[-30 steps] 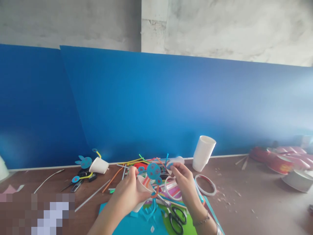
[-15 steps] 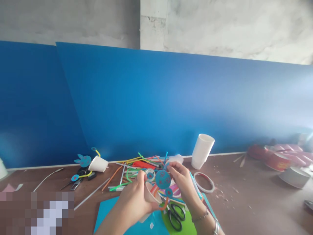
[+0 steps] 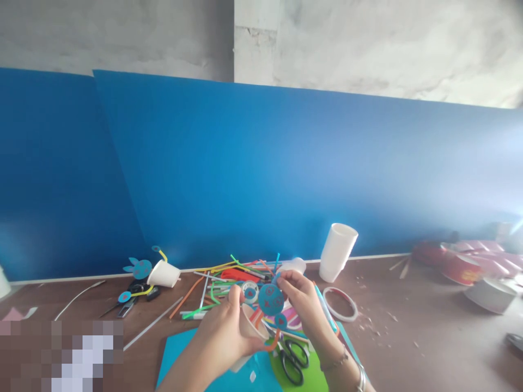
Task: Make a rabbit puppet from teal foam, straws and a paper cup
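My left hand (image 3: 226, 332) is wrapped round a white paper cup (image 3: 249, 322) tilted with its mouth toward the right. From the cup come bent orange straws (image 3: 273, 344), one tipped with a small blue paper disc (image 3: 280, 320). A larger round blue paper face (image 3: 270, 300) with red marks stands in front of the cup's mouth. My right hand (image 3: 302, 299) pinches a small blue paper piece (image 3: 279, 279) at the upper right edge of that face. Below the hands, black-handled scissors (image 3: 292, 362) lie on green paper (image 3: 312, 378) and a blue sheet (image 3: 182, 354).
Loose coloured straws (image 3: 212, 286) lie heaped behind my hands. A finished-looking cup figure (image 3: 163, 273) rests at the left. Stacked white cups (image 3: 338, 253) and a tape roll (image 3: 340, 305) are on the right, with paper bowls (image 3: 490, 295) farther off. A blue partition (image 3: 261, 163) stands behind.
Both hands keep nearly the same hold on the cup and the blue paper. The face has shifted very slightly to the left.
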### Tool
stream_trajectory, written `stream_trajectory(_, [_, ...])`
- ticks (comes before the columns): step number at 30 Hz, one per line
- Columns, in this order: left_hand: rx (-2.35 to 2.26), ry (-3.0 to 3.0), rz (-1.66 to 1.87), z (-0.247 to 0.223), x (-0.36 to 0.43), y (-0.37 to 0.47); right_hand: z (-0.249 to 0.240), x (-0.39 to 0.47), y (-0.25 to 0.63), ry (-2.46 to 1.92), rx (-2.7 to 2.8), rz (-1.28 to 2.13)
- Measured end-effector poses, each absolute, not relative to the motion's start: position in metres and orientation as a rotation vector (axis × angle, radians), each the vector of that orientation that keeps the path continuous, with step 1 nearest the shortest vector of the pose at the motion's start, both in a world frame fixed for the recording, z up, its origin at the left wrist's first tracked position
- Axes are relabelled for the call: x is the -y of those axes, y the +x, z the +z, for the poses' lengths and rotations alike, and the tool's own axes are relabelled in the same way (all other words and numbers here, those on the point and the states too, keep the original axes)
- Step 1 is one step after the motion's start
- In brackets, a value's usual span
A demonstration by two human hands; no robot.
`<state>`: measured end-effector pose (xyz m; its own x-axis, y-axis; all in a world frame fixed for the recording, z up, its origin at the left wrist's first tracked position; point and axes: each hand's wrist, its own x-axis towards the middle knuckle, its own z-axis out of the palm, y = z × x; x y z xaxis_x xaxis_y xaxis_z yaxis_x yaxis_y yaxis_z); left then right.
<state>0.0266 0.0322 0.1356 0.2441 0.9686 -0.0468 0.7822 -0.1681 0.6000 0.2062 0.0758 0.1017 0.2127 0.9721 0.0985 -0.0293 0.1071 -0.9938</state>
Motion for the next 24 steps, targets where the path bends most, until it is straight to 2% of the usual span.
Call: stream_trajectory(24, [-1.579, 1.990, 0.433, 0.1299, -0.0366, 0.0229, 0.0923, -0.0767, 0.2077, -1.121, 1.176, 1.062])
